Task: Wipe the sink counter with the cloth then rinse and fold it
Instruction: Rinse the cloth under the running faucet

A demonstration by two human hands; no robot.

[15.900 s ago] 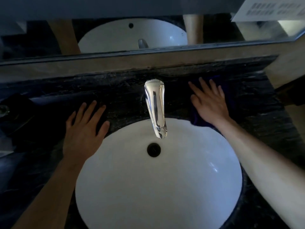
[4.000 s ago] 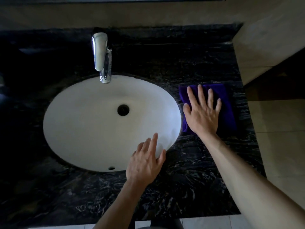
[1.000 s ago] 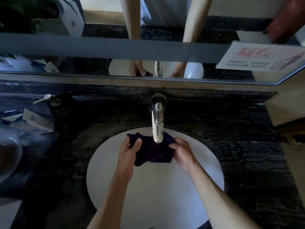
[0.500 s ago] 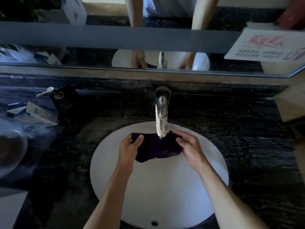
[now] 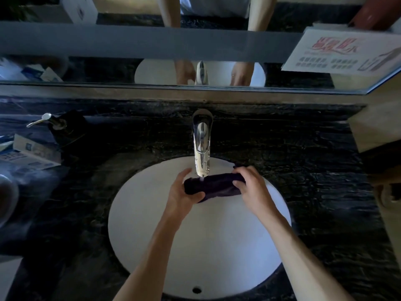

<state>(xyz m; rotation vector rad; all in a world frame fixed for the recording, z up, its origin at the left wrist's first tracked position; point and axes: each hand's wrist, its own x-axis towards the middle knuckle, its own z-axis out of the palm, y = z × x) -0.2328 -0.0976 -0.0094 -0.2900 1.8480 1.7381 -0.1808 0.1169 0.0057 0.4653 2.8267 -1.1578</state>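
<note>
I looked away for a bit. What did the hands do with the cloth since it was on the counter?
The cloth left the counter and came under the tap, over the sink. Both hands, left and right, now grip its ends, bunching it narrower. Tap and sink stayed put.

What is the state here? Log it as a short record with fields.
stage: rinsing
cloth: dark, bunched into a roll, held over the sink under the faucet spout
left hand: grips the cloth's left end
right hand: grips its right end
counter: dark marble; soap dispenser at far left
folding: not yet done
</note>
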